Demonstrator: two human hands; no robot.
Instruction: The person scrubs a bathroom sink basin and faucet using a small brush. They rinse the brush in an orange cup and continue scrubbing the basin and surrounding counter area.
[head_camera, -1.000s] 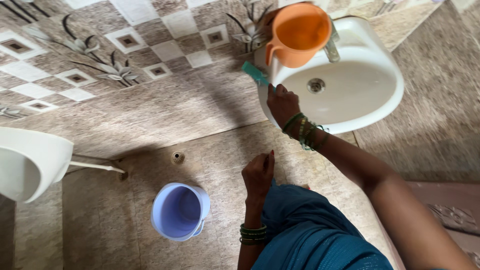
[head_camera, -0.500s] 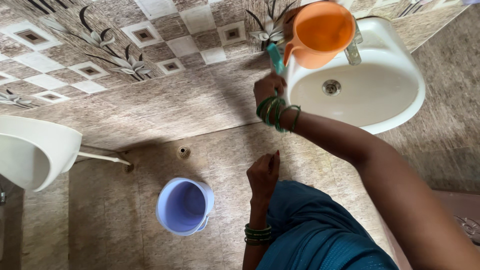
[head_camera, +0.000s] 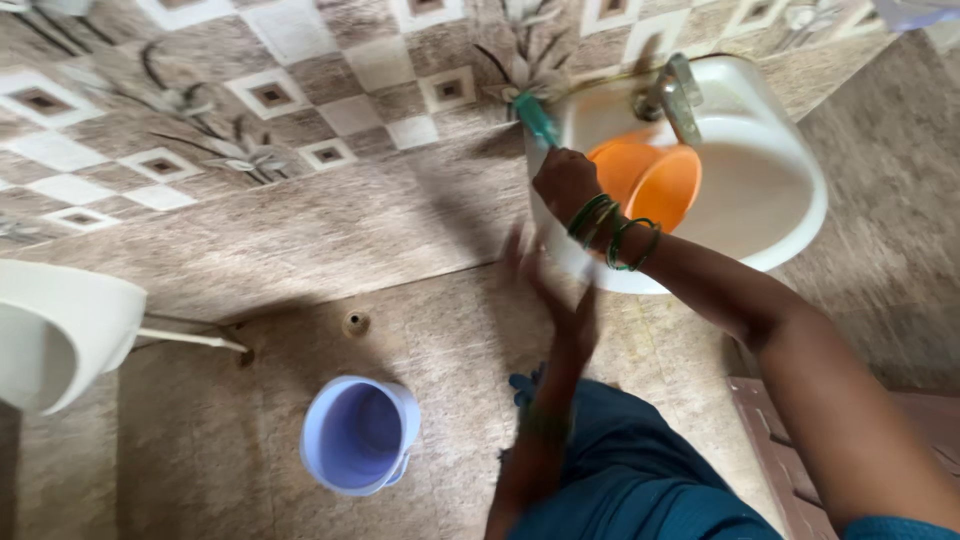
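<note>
Right hand (head_camera: 565, 183): closed around the handle of a teal brush (head_camera: 535, 117), at the left rim of the white sink (head_camera: 790, 215). Brush head points up and left, just beside the tiled wall (head_camera: 300, 90); only a short part of the handle shows above the fist. Green bangles (head_camera: 612, 232) sit on the wrist.

Left hand (head_camera: 540, 275): blurred, raised below the sink's front rim, holding nothing visible. Fingers seem loosely spread; exact opening cannot be told.

Handling, as a judgement: brush likely light and stiff, plastic handle, possibly slick when wet. Best held mid-handle with a full wrap, as shown. Bristle end not visible clearly.

Orange mug (head_camera: 648, 180): lying tilted inside the sink bowl, directly below the metal tap (head_camera: 672, 92), touching the bowl wall on the left side. Probably light, rigid plastic; best taken by the rim or the handle, though the handle is not clearly in view.

Surroundings:
- Tap overhangs the mug; limits clearance above the bowl.
- Mug fills the left half of the bowl, close to the right hand.
- Lilac bucket (head_camera: 355, 435) stands upright on the floor (head_camera: 200, 450), well apart from the sink.
- Floor drain (head_camera: 354, 321) between bucket and wall.
- White fixture (head_camera: 60, 330) at the left edge, with a thin pipe (head_camera: 190, 337) toward the wall.
- Teal garment (head_camera: 640, 470) below the forearm.
</note>
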